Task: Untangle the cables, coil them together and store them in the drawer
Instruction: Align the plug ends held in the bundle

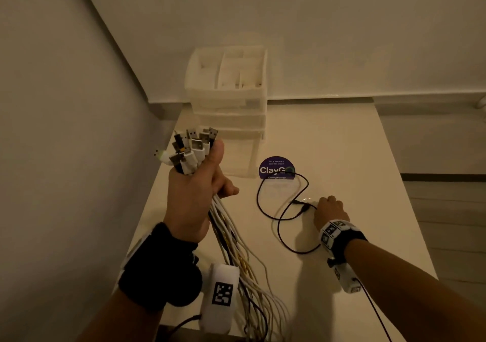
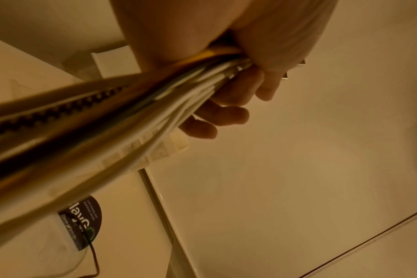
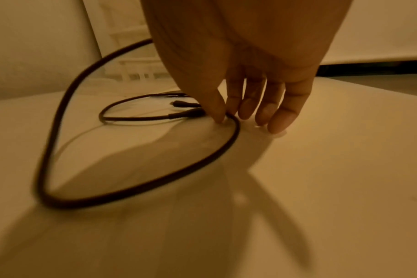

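Note:
My left hand (image 1: 207,176) is raised over the table's left side and grips a thick bundle of white, yellow and dark cables (image 1: 236,249). Their USB plugs (image 1: 192,147) stick up above my fist, and the cords hang down past the front edge. The left wrist view has the same bundle (image 2: 107,122) running through my curled fingers (image 2: 226,112). A single black cable (image 1: 258,197) lies in loose loops on the table. My right hand (image 1: 328,210) reaches down to it, and thumb and forefinger pinch the black cable (image 3: 136,195) near its plug ends, the right hand (image 3: 226,116) touching the tabletop.
A translucent white drawer unit (image 1: 228,99) with an open compartment tray on top stands at the back of the white table (image 1: 342,157), against the wall corner. A purple round sticker (image 1: 276,169) lies in front of it. The table's right edge drops to the floor.

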{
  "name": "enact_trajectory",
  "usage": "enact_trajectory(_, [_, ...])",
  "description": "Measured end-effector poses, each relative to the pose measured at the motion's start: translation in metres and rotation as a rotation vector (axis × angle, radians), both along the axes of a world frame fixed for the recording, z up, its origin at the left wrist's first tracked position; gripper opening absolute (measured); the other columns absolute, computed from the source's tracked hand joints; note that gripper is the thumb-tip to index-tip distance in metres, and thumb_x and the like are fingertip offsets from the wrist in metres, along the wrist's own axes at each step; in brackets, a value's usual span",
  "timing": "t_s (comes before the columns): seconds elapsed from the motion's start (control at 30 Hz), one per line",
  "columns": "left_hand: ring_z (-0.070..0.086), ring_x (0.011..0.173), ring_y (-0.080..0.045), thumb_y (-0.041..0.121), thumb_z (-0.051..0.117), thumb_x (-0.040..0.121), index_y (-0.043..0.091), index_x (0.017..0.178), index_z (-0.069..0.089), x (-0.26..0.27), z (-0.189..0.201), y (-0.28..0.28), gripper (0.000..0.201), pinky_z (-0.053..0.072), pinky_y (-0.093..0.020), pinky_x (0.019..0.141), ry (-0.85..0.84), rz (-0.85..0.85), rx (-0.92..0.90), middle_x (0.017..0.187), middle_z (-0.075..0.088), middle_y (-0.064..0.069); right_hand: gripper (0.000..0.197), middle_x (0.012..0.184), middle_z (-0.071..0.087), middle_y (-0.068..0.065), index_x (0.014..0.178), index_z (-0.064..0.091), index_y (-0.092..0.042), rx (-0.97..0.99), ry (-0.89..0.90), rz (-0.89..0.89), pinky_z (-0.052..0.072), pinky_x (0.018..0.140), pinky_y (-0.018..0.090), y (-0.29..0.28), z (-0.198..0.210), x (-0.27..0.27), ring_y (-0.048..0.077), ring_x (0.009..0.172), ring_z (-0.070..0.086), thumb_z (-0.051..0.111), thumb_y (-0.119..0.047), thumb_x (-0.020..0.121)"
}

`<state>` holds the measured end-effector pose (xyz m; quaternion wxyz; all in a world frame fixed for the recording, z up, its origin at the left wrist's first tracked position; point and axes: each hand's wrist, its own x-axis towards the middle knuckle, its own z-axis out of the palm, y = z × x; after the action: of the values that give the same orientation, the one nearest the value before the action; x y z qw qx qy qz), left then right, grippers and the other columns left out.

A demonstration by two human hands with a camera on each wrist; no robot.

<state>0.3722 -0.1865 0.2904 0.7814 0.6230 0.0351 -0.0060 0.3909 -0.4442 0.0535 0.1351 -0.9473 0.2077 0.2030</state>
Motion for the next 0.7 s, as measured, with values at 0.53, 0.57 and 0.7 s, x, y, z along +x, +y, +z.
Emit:
enact_trajectory(0.53, [0.017,0.036,-0.010,0.028,0.075,0.077,0.020,0.059,0.038,-0.001,0.014,-0.052,0.042,0.018,-0.017,0.041,0.064,-0.277,-0.092,0.046,0.024,0.004,0.022,0.065,0.053,0.001,0.099,0.055,-0.006,1.114,-0.667,0.049,0.037,0.049,0.025,0.057,0.257,-0.084,0.011,0.052,0.041,0.037,-0.018,0.103])
enact_trajectory(0.57, [0.021,0.035,-0.010,0.031,0.076,0.073,0.018,0.061,0.043,-0.003,0.018,-0.055,0.038,0.020,-0.017,0.040,0.042,-0.304,-0.104,0.046,0.030,0.004,0.021,0.066,0.056,-0.001,0.098,0.058,-0.012,0.959,-0.729,0.154,0.041,0.051,0.025,0.068,0.262,-0.088,0.008,0.054,0.046,0.039,-0.020,0.102])
enact_trajectory(0.7, [0.048,0.044,-0.015,0.029,0.077,0.069,0.014,0.063,0.057,-0.013,0.028,-0.059,0.026,0.042,-0.024,0.043,-0.037,-0.363,-0.164,0.054,0.049,-0.002,0.017,0.074,0.062,-0.013,0.107,0.056,-0.029,0.680,-0.878,0.260,0.047,0.061,0.015,0.098,0.265,-0.101,0.006,0.069,0.061,0.045,-0.019,0.100])
